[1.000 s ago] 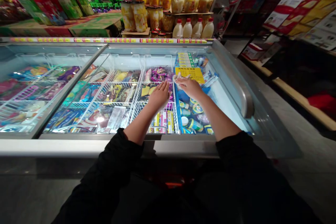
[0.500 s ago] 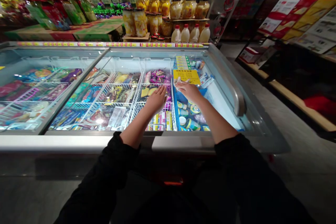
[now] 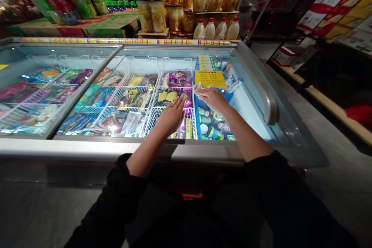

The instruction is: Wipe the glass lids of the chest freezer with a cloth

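My left hand (image 3: pixel 172 116) is stretched out flat, fingers together, over the glass lid (image 3: pixel 142 118) of a chest freezer (image 3: pixel 95 146); nothing shows in it. Under the fingers of my right hand (image 3: pixel 214 99) is a crumpled whitish cloth (image 3: pixel 198 86), pressed against the glass just below a yellow sign (image 3: pixel 211 79). Through the lid I see wire baskets (image 3: pixel 149 118) with bagged frozen goods, and several round tubs (image 3: pixel 215 133) beneath my right forearm. Whether my left palm touches the glass I cannot tell.
A grey handle (image 3: pixel 270 108) runs along the lid's right side. Behind the freezer stand jars of yellow fruit (image 3: pixel 158 15) and white bottles with red caps (image 3: pixel 209 29). Shelves with red boxes (image 3: pixel 328 2) are at the right, beyond a strip of floor (image 3: pixel 319 124).
The view has shifted slightly, so the freezer sits higher in the picture. My left hand has come a little nearer to me over the lid; my right hand keeps the cloth by the yellow sign.
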The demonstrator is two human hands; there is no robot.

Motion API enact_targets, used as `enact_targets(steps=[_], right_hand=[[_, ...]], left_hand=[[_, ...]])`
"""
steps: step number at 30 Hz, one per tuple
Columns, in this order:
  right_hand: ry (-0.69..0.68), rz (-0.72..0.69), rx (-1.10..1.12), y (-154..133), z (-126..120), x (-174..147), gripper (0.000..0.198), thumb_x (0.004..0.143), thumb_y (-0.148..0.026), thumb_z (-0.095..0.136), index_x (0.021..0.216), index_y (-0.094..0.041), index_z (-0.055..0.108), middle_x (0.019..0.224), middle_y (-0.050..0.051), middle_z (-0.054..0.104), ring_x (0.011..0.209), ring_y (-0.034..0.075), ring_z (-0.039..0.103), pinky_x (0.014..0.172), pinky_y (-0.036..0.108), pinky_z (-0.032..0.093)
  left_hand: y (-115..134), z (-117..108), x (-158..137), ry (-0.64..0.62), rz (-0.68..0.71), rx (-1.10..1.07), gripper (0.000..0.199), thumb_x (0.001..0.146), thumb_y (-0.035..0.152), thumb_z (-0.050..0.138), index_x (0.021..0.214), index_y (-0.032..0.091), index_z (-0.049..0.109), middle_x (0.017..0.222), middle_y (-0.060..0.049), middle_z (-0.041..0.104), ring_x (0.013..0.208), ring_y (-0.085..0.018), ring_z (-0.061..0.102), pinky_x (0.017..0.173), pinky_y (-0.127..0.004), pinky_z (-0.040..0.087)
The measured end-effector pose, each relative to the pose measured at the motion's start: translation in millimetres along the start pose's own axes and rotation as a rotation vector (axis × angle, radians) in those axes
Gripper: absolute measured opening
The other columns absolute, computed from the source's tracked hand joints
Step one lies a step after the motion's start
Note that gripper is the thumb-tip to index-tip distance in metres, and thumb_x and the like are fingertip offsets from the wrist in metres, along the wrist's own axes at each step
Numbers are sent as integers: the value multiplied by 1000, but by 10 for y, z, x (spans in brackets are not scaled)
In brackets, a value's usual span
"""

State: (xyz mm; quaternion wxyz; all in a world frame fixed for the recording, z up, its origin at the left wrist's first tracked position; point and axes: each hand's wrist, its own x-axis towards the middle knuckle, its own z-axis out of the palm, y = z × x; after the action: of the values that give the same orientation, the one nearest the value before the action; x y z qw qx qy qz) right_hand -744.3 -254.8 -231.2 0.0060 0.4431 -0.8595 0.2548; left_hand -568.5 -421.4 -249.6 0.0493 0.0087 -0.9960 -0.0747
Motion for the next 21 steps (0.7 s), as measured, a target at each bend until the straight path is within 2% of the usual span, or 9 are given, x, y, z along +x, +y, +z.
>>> enact_targets(steps=[3,7,10,13,15,18,21], right_hand=[[-65,-66,24,-166,84,-84,47,99,-10,61,132,-39,75,147,-6,68,148,26,54,126,50,45],[-140,-160,104,-154,21,-519,47,99,-13,63,133,-43,74,148,-8,65,150,25,51,128,50,44],[-112,-99,95,44,-127,-685,48,99,-13,62,133,-44,74,146,-10,67,150,24,52,128,51,43],[-18,5,38,160,-186,-606,46,100,-13,59,135,-39,74,145,-7,68,149,25,53,128,53,43],[6,32,3,108,-146,-547,48,99,-10,58,136,-36,74,147,-5,67,150,26,52,128,54,43],[-74,-51,-2,-97,-59,-649,52,98,-9,60,140,-37,71,151,-4,63,152,28,49,127,54,44],[-192,-164,34,-222,-66,-945,56,98,-10,62,143,-41,67,153,-6,60,152,26,49,128,53,42]], left_hand=[[-12,-1,3,-9,7,-1,59,112,27,32,169,10,30,176,-14,25,164,-26,24,134,-45,26],[-15,-27,-11,-26,10,-3,60,112,27,30,168,4,30,176,-17,25,165,-26,23,135,-44,25],[-17,-43,-15,-30,19,-18,61,112,27,29,168,5,28,177,-16,22,165,-26,22,135,-43,25],[-24,-43,-9,-27,20,-24,60,112,28,29,169,7,28,177,-16,23,165,-26,21,135,-43,24],[-27,-37,-5,-21,17,-22,60,112,28,29,168,7,28,177,-16,24,165,-26,21,135,-43,25],[-25,-34,-7,-16,18,-18,59,113,28,29,168,7,29,176,-16,25,165,-26,22,135,-43,25],[-7,-43,-19,-13,17,2,59,112,27,30,168,5,29,176,-16,25,165,-26,23,135,-42,24]])
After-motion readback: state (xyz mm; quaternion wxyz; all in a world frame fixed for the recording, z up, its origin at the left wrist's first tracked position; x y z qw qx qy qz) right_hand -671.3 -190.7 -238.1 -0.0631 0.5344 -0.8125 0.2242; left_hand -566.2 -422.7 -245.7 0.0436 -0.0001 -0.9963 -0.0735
